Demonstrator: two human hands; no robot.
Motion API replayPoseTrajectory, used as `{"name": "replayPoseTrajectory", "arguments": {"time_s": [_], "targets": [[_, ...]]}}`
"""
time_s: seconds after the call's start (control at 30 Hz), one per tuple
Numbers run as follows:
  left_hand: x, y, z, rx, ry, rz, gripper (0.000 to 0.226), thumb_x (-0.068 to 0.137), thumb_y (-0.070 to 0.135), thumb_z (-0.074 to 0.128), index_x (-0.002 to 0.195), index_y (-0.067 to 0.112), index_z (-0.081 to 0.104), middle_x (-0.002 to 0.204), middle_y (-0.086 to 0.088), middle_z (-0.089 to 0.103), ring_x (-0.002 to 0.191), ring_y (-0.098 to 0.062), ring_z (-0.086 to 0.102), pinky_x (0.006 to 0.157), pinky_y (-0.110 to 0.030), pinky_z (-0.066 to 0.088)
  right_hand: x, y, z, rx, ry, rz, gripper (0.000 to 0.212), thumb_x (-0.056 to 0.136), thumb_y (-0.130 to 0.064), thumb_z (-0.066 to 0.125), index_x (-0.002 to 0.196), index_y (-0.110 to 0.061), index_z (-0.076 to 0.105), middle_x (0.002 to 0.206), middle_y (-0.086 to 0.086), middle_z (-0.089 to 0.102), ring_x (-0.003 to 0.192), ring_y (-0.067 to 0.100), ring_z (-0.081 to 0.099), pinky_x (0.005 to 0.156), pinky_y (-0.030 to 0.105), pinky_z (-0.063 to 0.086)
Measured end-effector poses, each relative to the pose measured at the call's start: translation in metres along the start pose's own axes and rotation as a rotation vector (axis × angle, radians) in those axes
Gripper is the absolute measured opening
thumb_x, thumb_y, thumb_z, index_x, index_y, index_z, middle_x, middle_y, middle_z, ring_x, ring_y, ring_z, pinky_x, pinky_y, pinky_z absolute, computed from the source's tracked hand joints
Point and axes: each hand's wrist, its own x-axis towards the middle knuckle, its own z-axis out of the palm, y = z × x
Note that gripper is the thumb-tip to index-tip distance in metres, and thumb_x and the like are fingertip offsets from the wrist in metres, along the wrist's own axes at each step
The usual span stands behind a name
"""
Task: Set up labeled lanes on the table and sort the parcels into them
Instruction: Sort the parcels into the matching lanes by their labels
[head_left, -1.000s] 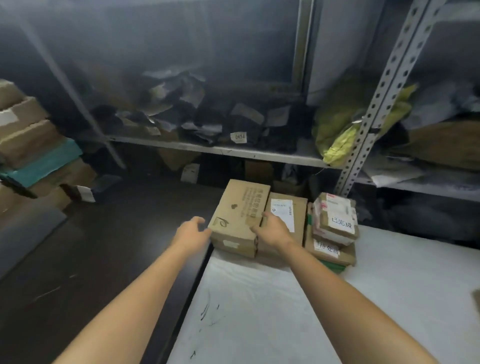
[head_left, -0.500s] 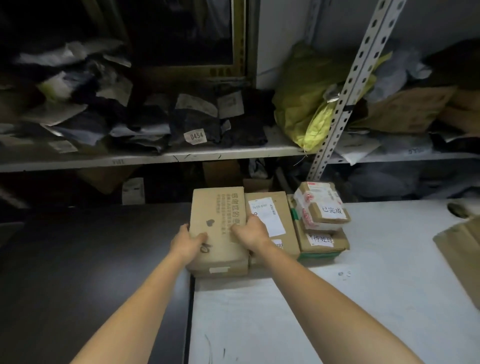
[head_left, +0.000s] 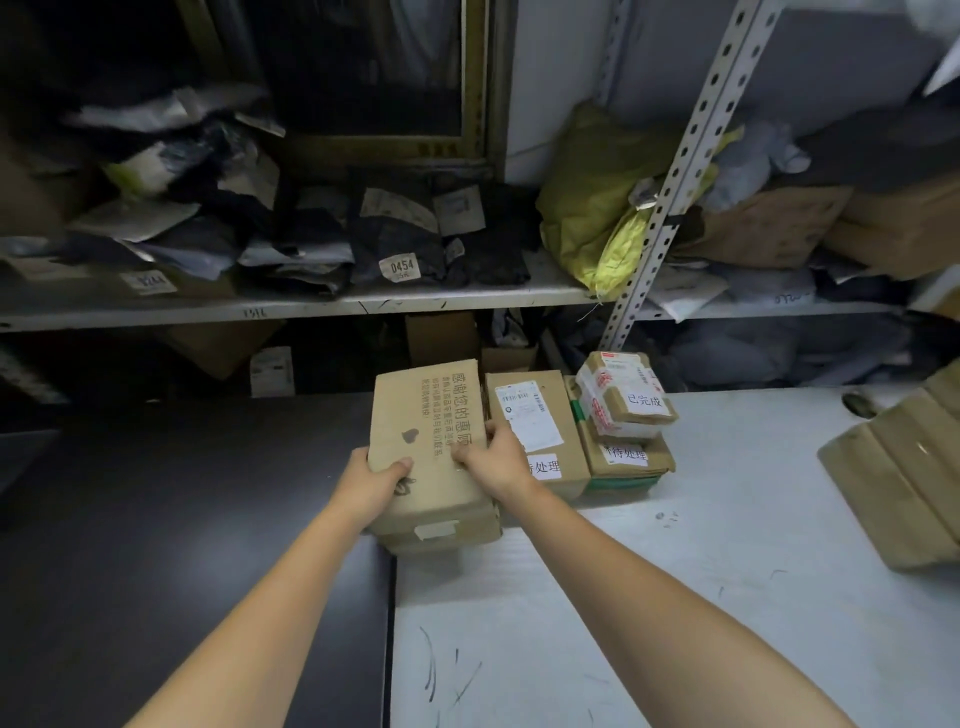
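My left hand (head_left: 376, 475) and right hand (head_left: 496, 457) each grasp a side of the printed box (head_left: 426, 441), which is at the far left corner of the white table (head_left: 675, 597). A labelled box (head_left: 535, 426) touches its right flank, hemming it in, with a stack of small parcels (head_left: 623, 415) just beyond. Folded cardboard (head_left: 904, 478) lies well apart at right, and a cluttered shelf (head_left: 311, 304) runs behind.

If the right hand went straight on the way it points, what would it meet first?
The printed carton: the right hand grips its right edge, aimed forward and left across its top. Beyond it the dark tabletop looks free, though depth is unclear.
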Motion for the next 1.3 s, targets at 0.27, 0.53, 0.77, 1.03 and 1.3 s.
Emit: {"name": "replayPoseTrajectory", "arguments": {"time_s": [0.27, 0.53, 0.77, 1.03, 1.3], "targets": [[-0.051, 0.05, -0.04, -0.057, -0.021, -0.009, 0.106, 0.054, 0.085, 0.073, 0.136, 0.021, 0.052, 0.13, -0.003, 0.061, 0.106, -0.019, 0.062, 0.092, -0.034, 0.05, -0.06, -0.061, -0.027, -0.003, -0.043, -0.241, 0.048, 0.085, -0.021, 0.07, 0.13, -0.027, 0.054, 0.121, -0.003, 0.068, 0.107, 0.015, 0.065, 0.095, 0.037, 0.054], [-0.1, 0.135, -0.028, -0.05, -0.215, 0.087, 0.116, 0.067, 0.076, 0.07, 0.155, 0.03, 0.01, 0.141, -0.001, 0.04, 0.121, -0.023, 0.042, 0.106, -0.042, 0.035, -0.105, -0.098, -0.077, -0.361, 0.081, -0.393, 0.076, 0.081, -0.042, 0.059, 0.152, -0.043, 0.031, 0.147, 0.0, 0.046, 0.133, 0.031, 0.039, 0.112, 0.054, 0.035], [-0.116, 0.163, 0.0, -0.076, -0.342, -0.016, 0.14, 0.04, 0.089, 0.074, 0.149, 0.052, -0.005, 0.13, -0.012, 0.048, 0.112, -0.037, 0.053, 0.085, -0.054, 0.049, -0.122, -0.113, -0.125, -0.359, 0.068, -0.409, 0.063, 0.088, -0.049, 0.054, 0.149, -0.044, 0.039, 0.154, -0.004, 0.039, 0.141, 0.025, 0.029, 0.115, 0.058, 0.026], [-0.115, 0.167, 0.003, -0.192, -0.407, 0.04, 0.106, 0.067, 0.07, 0.074, 0.151, 0.049, 0.012, 0.128, -0.011, 0.045, 0.112, -0.039, 0.048, 0.09, -0.065, 0.044, -0.108, -0.09, -0.166, -0.066, 0.307, -0.324, 0.059, 0.084, -0.046, 0.064, 0.14, -0.035, 0.051, 0.129, -0.01, 0.045, 0.121, 0.016, 0.048, 0.101, 0.044, 0.049], [-0.121, 0.181, 0.044, -0.131, -0.455, 0.147, 0.063, 0.091, 0.041, 0.064, 0.146, 0.045, 0.033, 0.135, -0.005, 0.056, 0.115, -0.033, 0.058, 0.094, -0.065, 0.048, -0.103, -0.052, -0.192, 0.206, 0.302, -0.148, 0.041, 0.091, -0.033, 0.069, 0.13, -0.024, 0.059, 0.111, -0.009, 0.067, 0.1, 0.011, 0.066, 0.092, 0.038, 0.056]]}}
